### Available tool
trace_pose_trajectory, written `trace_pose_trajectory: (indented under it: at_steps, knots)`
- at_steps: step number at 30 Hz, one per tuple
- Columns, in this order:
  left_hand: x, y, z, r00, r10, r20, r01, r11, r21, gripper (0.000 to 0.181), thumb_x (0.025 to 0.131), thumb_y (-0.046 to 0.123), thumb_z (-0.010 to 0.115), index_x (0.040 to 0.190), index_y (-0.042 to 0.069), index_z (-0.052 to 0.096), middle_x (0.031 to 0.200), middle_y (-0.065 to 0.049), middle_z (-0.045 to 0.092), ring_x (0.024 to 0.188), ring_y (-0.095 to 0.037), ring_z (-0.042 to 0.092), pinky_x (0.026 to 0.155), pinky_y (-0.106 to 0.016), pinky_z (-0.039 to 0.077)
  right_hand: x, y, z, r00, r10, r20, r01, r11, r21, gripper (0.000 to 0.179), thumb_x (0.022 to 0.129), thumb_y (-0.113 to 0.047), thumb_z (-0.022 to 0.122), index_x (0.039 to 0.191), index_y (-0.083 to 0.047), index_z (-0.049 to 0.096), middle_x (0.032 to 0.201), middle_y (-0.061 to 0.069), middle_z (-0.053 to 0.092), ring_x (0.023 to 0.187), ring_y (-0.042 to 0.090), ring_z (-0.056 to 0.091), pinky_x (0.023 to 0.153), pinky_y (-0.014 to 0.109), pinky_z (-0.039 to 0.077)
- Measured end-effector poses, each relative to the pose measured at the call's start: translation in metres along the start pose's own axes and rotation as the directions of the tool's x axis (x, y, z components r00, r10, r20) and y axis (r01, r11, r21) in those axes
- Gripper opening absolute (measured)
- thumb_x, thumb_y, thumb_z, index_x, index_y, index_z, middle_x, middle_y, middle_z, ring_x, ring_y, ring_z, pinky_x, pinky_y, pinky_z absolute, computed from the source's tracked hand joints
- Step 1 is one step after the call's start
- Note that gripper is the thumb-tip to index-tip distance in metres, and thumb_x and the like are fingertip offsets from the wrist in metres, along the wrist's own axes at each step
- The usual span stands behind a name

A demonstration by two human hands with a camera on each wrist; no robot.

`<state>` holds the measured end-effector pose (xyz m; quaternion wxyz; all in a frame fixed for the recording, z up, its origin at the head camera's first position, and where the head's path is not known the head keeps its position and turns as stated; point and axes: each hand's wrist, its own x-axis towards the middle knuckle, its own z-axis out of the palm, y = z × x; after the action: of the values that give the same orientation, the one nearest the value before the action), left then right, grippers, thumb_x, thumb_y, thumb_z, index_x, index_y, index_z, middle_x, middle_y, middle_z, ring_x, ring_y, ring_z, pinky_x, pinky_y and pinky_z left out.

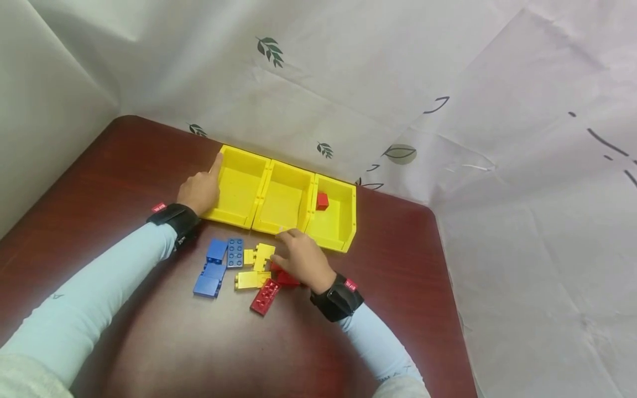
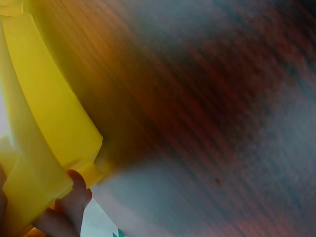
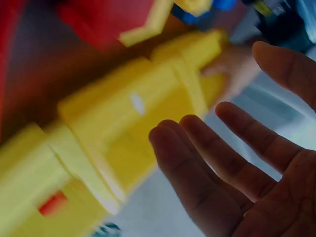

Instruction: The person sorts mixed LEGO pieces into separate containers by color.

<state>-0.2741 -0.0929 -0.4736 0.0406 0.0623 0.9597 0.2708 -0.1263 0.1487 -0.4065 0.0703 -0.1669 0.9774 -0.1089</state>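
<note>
Three joined yellow bins [image 1: 262,205] stand in a row toward the back of the table. My left hand [image 1: 200,190] grips the outer wall of the leftmost bin, one finger along its rim; in the left wrist view, fingers [image 2: 75,202] bend around the wall's end. My right hand [image 1: 303,260] is above the bricks in front of the bins, its fingers spread and holding nothing in the right wrist view. It partly hides red bricks [image 1: 286,278]. Beside these lie yellow bricks [image 1: 264,256], a dark red brick [image 1: 265,297] and blue bricks [image 1: 235,253].
One red brick [image 1: 322,202] sits inside the rightmost bin. A pale patterned cloth [image 1: 318,83] hangs right behind the bins and along both sides of the dark reddish table [image 1: 239,354].
</note>
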Motion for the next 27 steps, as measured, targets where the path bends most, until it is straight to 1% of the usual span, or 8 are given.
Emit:
trace_pose_trajectory:
  at_steps: [2, 4, 6, 9, 12, 18, 24, 27]
  knots:
    - [0.0, 0.001, 0.001, 1.0, -0.004, 0.005, 0.004, 1.0, -0.003, 0.081, 0.1, 0.016, 0.046, 0.157, 0.031, -0.009, 0.08, -0.017, 0.049, 0.064, -0.032, 0.052, 0.067, -0.042, 0.047, -0.002, 0.003, 0.011, 0.999, 0.034, 0.038, -0.035, 0.999, 0.014, 0.046, 0.083, -0.031, 0.078, 0.122, -0.009, 0.067, 0.102, 0.005, 0.065, 0.086, 0.017, 0.061, 0.077, 0.025, 0.054]
    - [-0.001, 0.002, 0.001, 1.0, -0.006, 0.011, 0.006, 1.0, -0.007, 0.081, 0.101, 0.016, 0.046, 0.157, 0.032, -0.01, 0.081, -0.017, 0.048, 0.063, -0.032, 0.052, 0.067, -0.042, 0.046, -0.004, 0.006, 0.021, 0.995, 0.06, 0.074, -0.062, 0.998, 0.019, 0.042, 0.083, -0.031, 0.078, 0.118, -0.009, 0.068, 0.091, 0.003, 0.061, 0.077, 0.015, 0.056, 0.067, 0.022, 0.05]
    - [-0.002, 0.003, 0.001, 1.0, -0.003, 0.008, 0.003, 1.0, -0.008, 0.081, 0.1, 0.016, 0.047, 0.157, 0.032, -0.009, 0.08, -0.017, 0.048, 0.063, -0.032, 0.051, 0.067, -0.042, 0.047, -0.006, 0.008, 0.029, 0.993, 0.081, 0.089, -0.084, 0.996, 0.026, 0.04, 0.083, -0.029, 0.078, 0.116, -0.01, 0.069, 0.086, 0.002, 0.059, 0.073, 0.015, 0.053, 0.063, 0.021, 0.045]
    - [-0.002, 0.004, 0.001, 1.0, 0.009, -0.005, -0.009, 1.0, -0.002, 0.082, 0.1, 0.015, 0.048, 0.158, 0.03, -0.008, 0.08, -0.017, 0.048, 0.063, -0.032, 0.051, 0.067, -0.043, 0.047, -0.006, 0.009, 0.036, 0.994, 0.081, 0.072, -0.083, 0.996, 0.017, 0.037, 0.084, -0.026, 0.078, 0.116, -0.01, 0.069, 0.085, 0.001, 0.061, 0.072, 0.014, 0.053, 0.063, 0.021, 0.045]
    - [-0.002, 0.003, 0.0, 1.0, 0.012, -0.014, -0.012, 1.0, 0.001, 0.082, 0.1, 0.015, 0.048, 0.158, 0.03, -0.008, 0.08, -0.017, 0.048, 0.063, -0.032, 0.052, 0.067, -0.043, 0.048, -0.005, 0.009, 0.039, 0.996, 0.08, 0.05, -0.081, 0.997, 0.014, 0.034, 0.084, -0.023, 0.078, 0.114, -0.01, 0.071, 0.085, 0.001, 0.063, 0.072, 0.014, 0.054, 0.064, 0.021, 0.045]
    - [0.001, 0.002, 0.001, 1.0, 0.006, -0.014, -0.006, 1.0, -0.008, 0.082, 0.1, 0.015, 0.047, 0.157, 0.031, -0.009, 0.081, -0.017, 0.049, 0.063, -0.032, 0.052, 0.066, -0.043, 0.047, -0.003, 0.009, 0.038, 0.996, 0.072, 0.044, -0.073, 0.997, 0.005, 0.029, 0.083, -0.022, 0.078, 0.109, -0.011, 0.072, 0.081, 0.0, 0.061, 0.069, 0.013, 0.053, 0.061, 0.02, 0.043]
    - [0.001, 0.0, 0.001, 1.0, 0.0, -0.013, 0.0, 1.0, -0.003, 0.082, 0.099, 0.013, 0.047, 0.158, 0.03, -0.008, 0.081, -0.018, 0.049, 0.063, -0.033, 0.051, 0.066, -0.043, 0.047, -0.003, 0.01, 0.039, 0.998, 0.052, 0.029, -0.052, 0.999, -0.01, 0.029, 0.084, -0.022, 0.078, 0.11, -0.013, 0.071, 0.083, 0.0, 0.062, 0.071, 0.012, 0.054, 0.061, 0.019, 0.043]
    - [0.0, 0.001, 0.001, 1.0, -0.002, -0.01, 0.002, 1.0, 0.002, 0.082, 0.099, 0.014, 0.048, 0.158, 0.03, -0.008, 0.081, -0.018, 0.049, 0.063, -0.032, 0.051, 0.066, -0.043, 0.046, -0.003, 0.011, 0.04, 0.999, 0.03, 0.023, -0.029, 0.999, -0.028, 0.025, 0.084, -0.022, 0.077, 0.107, -0.012, 0.071, 0.082, 0.0, 0.061, 0.069, 0.012, 0.053, 0.059, 0.018, 0.041]
